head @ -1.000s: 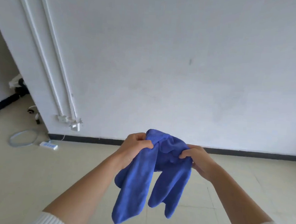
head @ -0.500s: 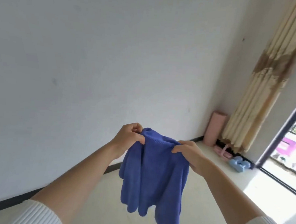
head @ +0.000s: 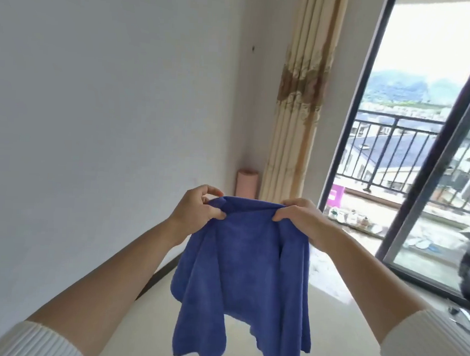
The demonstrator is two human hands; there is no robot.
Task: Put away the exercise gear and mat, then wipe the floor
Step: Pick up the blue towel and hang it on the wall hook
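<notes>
A person holds a soft blue microfibre cloth (head: 244, 274) up at chest height in a bare, white-walled room. The left hand (head: 198, 212) and right hand (head: 300, 223) each grip its top edge. On both hands the fingers (head: 216, 214) are curled, pinching the bunched upper corners so the cloth hangs freely, well above the pale tiled floor (head: 142, 323). Holding it this way lets the creased fabric fall open, probably to straighten or fold it before wiping.

A pink rolled exercise mat (head: 246, 184) stands upright in the far corner, just beside a beige patterned curtain (head: 299, 99). That suggests the tidying is done and the floor comes next. A dark-framed glass balcony door (head: 422, 161) lets in daylight from the right. No other exercise gear can be made out.
</notes>
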